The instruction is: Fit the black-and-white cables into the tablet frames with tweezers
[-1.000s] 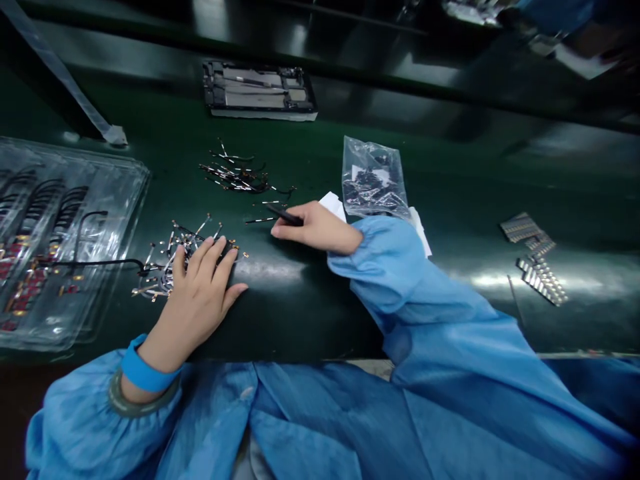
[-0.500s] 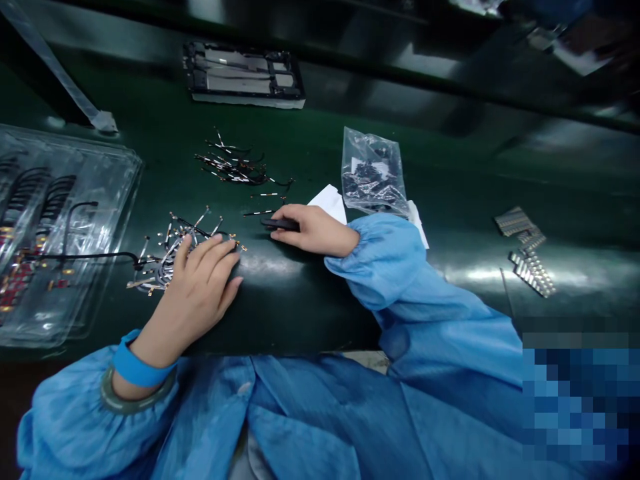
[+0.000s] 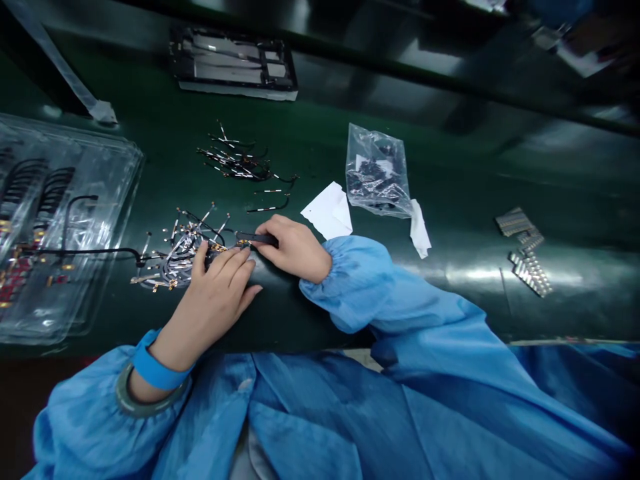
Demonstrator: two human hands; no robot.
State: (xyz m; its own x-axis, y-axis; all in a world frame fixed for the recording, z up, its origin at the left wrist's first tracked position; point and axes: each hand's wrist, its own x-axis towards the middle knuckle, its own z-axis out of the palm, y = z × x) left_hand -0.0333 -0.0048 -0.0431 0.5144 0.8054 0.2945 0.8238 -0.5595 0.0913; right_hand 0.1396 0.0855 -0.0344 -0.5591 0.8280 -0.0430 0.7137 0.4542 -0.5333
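My right hand (image 3: pixel 295 247) is closed round a pair of black tweezers (image 3: pixel 259 238), whose tip points left at the edge of a pile of small silver-and-black cables (image 3: pixel 185 250). The cables have tiny gold connector ends. My left hand (image 3: pixel 215 287) lies over the right side of that pile, fingers stretched and thumb apart, its fingertips close to the tweezers. Whether a cable is under those fingertips is hidden. Farther back lies a bunch of black cables (image 3: pixel 240 161) with white bands, and two single ones are laid out just in front of it.
Clear plastic trays (image 3: pixel 113 193) with black cables and red-and-gold parts stand at left. A black-framed tray (image 3: pixel 235 63) lies at the back. White paper (image 3: pixel 330 210), a clear bag (image 3: pixel 377 170) of dark parts and small metallic strips (image 3: pixel 530 270) lie rightward.
My right hand has moved left and slightly down, bringing the tweezers to the cable pile. My left hand has shifted a little right and down. More of the white paper shows.
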